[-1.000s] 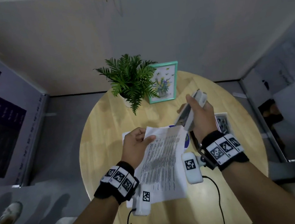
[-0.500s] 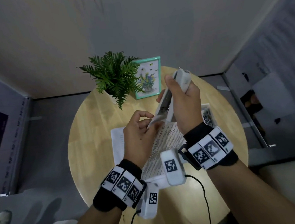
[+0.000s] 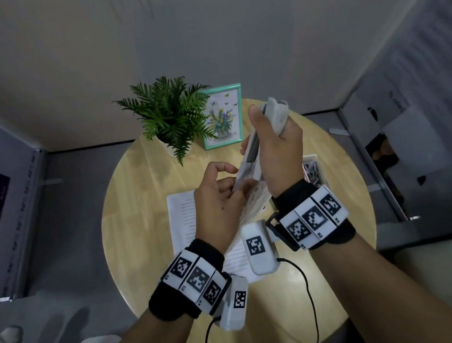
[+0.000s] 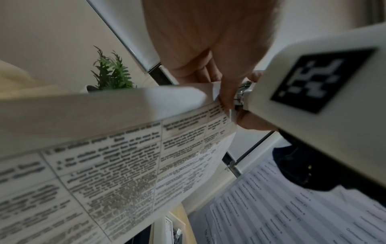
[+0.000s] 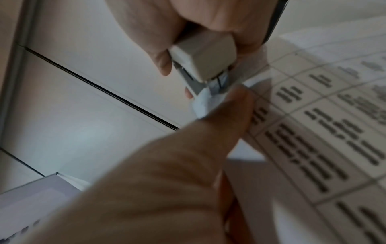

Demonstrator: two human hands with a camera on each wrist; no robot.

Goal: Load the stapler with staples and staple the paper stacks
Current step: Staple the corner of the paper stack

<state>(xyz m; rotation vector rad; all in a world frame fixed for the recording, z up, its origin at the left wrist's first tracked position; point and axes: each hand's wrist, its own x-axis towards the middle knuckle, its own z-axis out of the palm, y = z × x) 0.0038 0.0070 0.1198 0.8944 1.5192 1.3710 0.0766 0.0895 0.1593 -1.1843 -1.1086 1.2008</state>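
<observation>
My right hand (image 3: 275,150) grips a pale grey stapler (image 3: 274,112) held upright above the table, nose down. In the right wrist view the stapler (image 5: 204,64) has its mouth over the corner of a printed paper stack (image 5: 313,132). My left hand (image 3: 216,196) pinches that corner of the paper stack (image 3: 255,201), thumb on top, right beside the stapler's nose. In the left wrist view the fingers (image 4: 225,99) hold the paper stack (image 4: 125,156) next to the stapler's metal nose (image 4: 242,94). Whether the stapler is pressed down is not visible.
A second paper stack (image 3: 182,219) lies flat on the round wooden table (image 3: 132,234) under my hands. A small box of staples (image 3: 312,172) sits at the right. A potted fern (image 3: 171,116) and a framed picture (image 3: 223,117) stand at the back.
My hands came together and rose. The stapler's nose went from beside the sheet onto the corner that my left hand pinches; the paper stack now hangs steeper.
</observation>
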